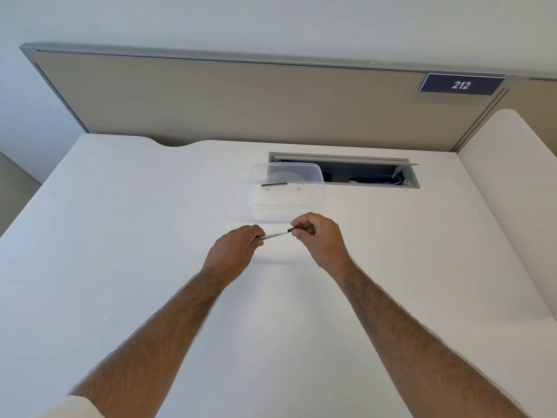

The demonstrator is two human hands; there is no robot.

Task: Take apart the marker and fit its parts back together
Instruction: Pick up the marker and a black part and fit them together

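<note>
A thin white whiteboard marker (pixel 275 235) with black print is held level above the white desk, between both hands. My left hand (pixel 233 253) grips its left end, which is hidden in my fingers. My right hand (pixel 319 236) pinches the black part at its right end (pixel 291 230) with fingertips. A loose black marker part (pixel 273 184), long and narrow, lies inside the clear plastic box (pixel 286 206) just beyond my hands.
The white desk (pixel 150 236) runs to a beige partition (pixel 241 101) bearing a "212" plate (pixel 461 84). An open cable hatch (pixel 361 173) with blue wires lies behind the box. A second white desk surface (pixel 512 176) sits at the right.
</note>
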